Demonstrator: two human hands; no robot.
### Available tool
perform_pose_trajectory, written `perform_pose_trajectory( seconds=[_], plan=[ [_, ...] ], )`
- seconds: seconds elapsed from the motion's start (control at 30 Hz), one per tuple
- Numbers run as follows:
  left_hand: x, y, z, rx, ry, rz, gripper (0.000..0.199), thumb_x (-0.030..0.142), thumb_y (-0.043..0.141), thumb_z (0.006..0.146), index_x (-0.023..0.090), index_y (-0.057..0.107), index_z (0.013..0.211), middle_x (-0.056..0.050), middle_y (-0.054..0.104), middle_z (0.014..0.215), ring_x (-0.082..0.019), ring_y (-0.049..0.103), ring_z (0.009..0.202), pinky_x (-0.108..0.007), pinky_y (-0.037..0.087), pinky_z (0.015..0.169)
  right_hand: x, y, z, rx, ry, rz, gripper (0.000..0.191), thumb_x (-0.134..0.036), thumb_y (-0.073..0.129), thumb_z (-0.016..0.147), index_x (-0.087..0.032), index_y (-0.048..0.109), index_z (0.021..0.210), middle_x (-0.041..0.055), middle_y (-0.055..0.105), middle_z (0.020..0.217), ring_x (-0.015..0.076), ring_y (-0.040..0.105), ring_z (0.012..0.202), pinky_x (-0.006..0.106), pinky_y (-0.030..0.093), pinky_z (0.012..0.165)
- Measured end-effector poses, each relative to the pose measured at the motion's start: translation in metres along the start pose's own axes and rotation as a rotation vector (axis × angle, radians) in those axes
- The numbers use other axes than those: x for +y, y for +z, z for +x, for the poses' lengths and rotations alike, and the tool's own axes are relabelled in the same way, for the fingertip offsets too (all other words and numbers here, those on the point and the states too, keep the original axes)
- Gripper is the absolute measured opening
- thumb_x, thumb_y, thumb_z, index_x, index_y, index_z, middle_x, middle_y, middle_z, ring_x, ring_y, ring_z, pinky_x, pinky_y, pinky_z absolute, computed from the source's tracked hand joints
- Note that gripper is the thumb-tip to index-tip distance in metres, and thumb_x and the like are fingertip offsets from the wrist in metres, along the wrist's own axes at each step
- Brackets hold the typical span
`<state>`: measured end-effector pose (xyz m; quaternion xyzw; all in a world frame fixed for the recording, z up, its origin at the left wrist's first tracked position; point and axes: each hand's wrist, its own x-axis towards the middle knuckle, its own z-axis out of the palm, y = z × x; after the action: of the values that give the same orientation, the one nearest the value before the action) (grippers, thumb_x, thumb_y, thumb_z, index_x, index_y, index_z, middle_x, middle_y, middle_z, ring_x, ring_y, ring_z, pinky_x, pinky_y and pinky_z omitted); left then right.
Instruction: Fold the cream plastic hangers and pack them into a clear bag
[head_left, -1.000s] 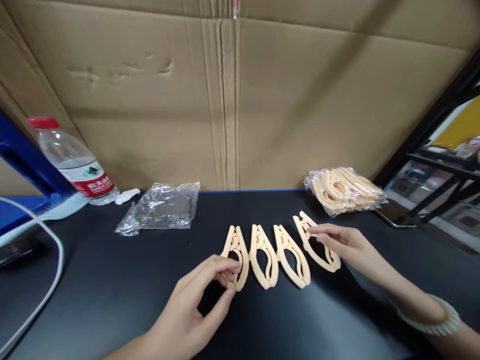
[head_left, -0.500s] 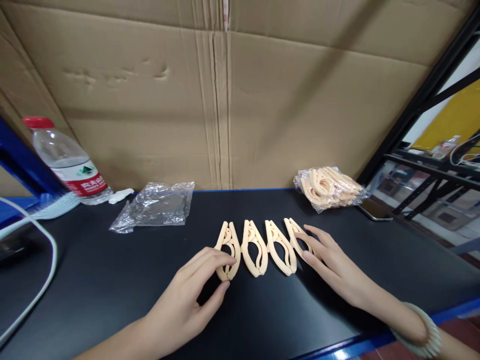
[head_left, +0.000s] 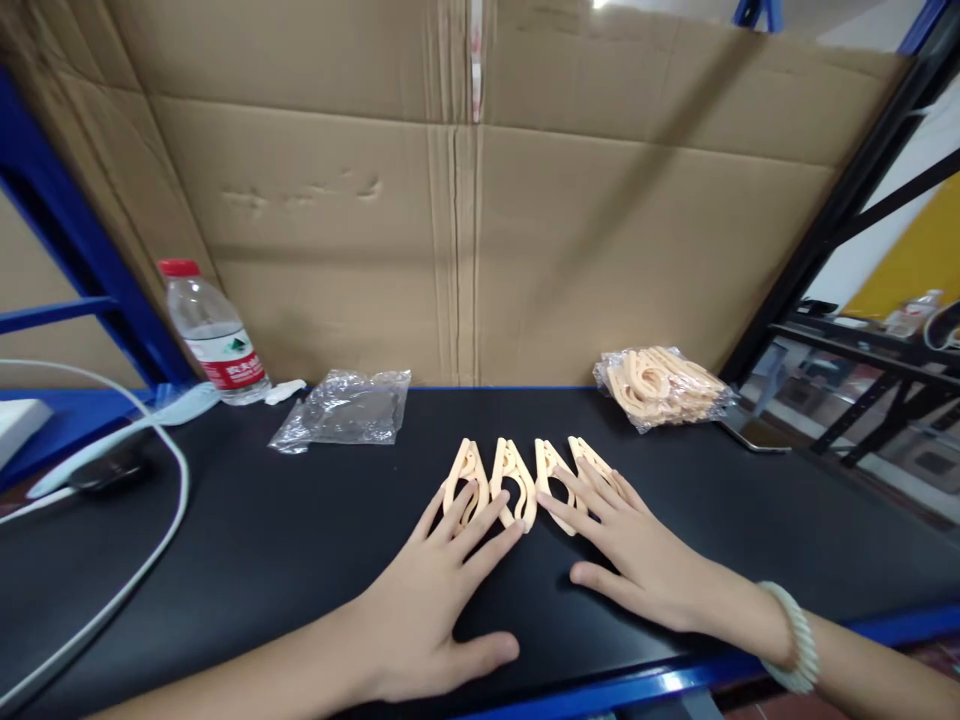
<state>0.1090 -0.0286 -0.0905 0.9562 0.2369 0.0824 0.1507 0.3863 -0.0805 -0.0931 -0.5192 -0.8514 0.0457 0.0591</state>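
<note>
Several cream plastic folding hangers stand folded in a side-by-side row on the black table, narrow ends pointing away from me. My left hand (head_left: 431, 610) is open, palm down with fingers spread, its fingertips on the leftmost hanger (head_left: 459, 462) and the second hanger (head_left: 498, 470). My right hand (head_left: 645, 550) is also open and flat, fingers apart over the third hanger (head_left: 541, 465) and the rightmost hanger (head_left: 589, 455), which it partly hides. Neither hand grips anything.
A clear plastic bag (head_left: 352, 410) lies behind on the left, near a red-capped water bottle (head_left: 229, 350). A wrapped pack of similar cream hangers (head_left: 664, 385) and a phone (head_left: 757, 432) sit back right. A white cable (head_left: 176, 500) curves at left; cardboard (head_left: 337, 250) stands behind.
My left hand has gone from curling at the leftmost hanger to lying spread across two hangers. My right hand has shifted left and spread out. The camera view has tilted up and turned left.
</note>
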Motion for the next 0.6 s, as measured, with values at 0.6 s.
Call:
perform_pose_trajectory(
  seconds=[0.6],
  plan=[
    [-0.099, -0.027, 0.079, 0.021, -0.098, 0.188, 0.069, 0.063, 0.042, 0.087, 0.026, 0.033, 0.145, -0.012, 0.023, 0.156, -0.037, 0.015, 0.143, -0.062, 0.011, 0.111, 0.055, 0.013, 0.137, 0.062, 0.122, -0.016, 0.068, -0.069, 0.026, 0.09, -0.035, 0.022, 0.149, 0.0092, 0.015, 0.158, 0.0398, 0.005, 0.143, 0.065, 0.011, 0.108]
  ],
)
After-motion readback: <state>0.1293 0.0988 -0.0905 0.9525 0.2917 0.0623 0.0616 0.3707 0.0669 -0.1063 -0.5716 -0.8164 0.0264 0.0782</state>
